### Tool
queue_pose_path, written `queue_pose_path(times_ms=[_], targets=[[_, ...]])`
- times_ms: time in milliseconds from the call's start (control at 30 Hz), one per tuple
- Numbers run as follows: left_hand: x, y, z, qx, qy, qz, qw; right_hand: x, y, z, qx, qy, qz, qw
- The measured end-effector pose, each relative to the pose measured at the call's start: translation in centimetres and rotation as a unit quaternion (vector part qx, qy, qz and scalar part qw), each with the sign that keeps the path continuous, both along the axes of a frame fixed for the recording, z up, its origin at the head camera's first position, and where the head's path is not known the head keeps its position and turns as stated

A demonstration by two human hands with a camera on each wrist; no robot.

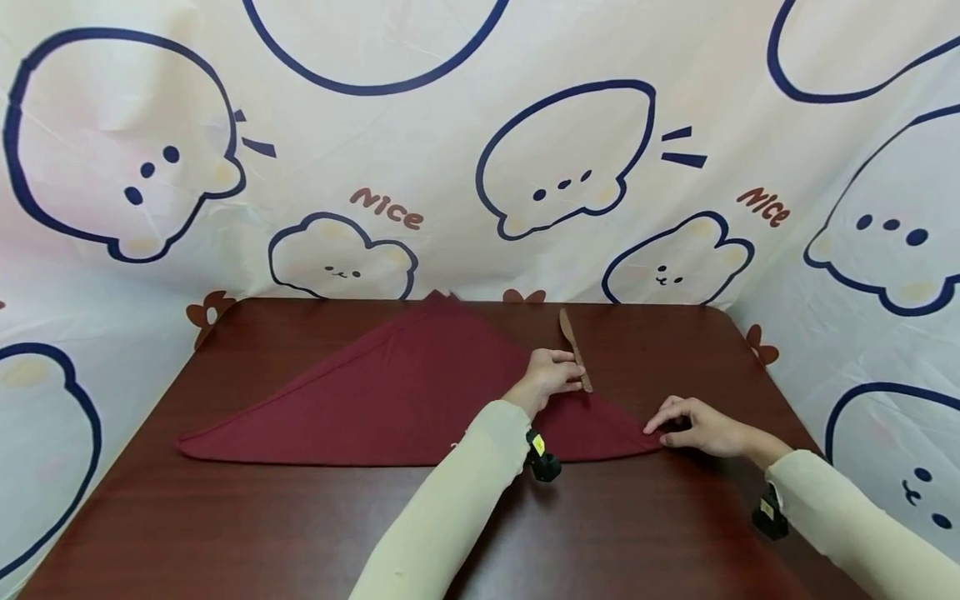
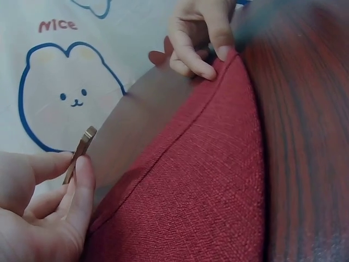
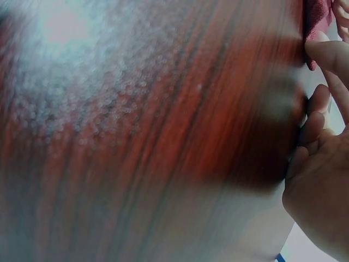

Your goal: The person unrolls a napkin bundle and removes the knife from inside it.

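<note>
A dark red cloth napkin [image 1: 375,392], folded into a large triangle, lies flat across the table with its peak toward the back. My left hand [image 1: 548,381] pinches a wooden table knife [image 1: 567,329] by its handle end, above the napkin's right slope; the blade points to the back. In the left wrist view, the knife's end [image 2: 87,136] sticks out between thumb and fingers. At the napkin's right corner, my right hand [image 1: 699,426] pinches the tip of the cloth between thumb and index finger. The right wrist view catches just a sliver of the napkin [image 3: 317,19] at those fingertips.
The dark brown wooden table [image 1: 300,533] has a glossy surface. A pale curtain [image 1: 442,158] with blue-outlined cartoon figures hangs behind it and along both sides. Black wrist cameras [image 1: 545,467] sit below both sleeves.
</note>
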State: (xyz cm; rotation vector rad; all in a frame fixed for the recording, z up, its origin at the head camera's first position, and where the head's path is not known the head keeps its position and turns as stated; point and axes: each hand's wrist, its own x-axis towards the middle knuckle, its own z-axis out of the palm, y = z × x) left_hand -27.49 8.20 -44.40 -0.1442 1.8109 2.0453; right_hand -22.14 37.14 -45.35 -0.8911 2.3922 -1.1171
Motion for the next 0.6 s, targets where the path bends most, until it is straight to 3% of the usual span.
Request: queue_pose_path(times_ms=[267,433,600], targets=[[-0.2,1.6,-0.3,-0.082,0.037,0.076,0.993,0.1,-0.1,0.1,0.009,0.0,-0.009,0.9999],[-0.3,2.1,-0.4,-0.114,0.044,0.07,0.99,0.0,0.0,0.0,0.009,-0.001,-0.01,0.9999],[-0.5,2.8,-0.7,-0.115,0.048,0.061,0.9903,-0.1,0.1,-0.2,0.017,0.0,-0.013,0.9998]])
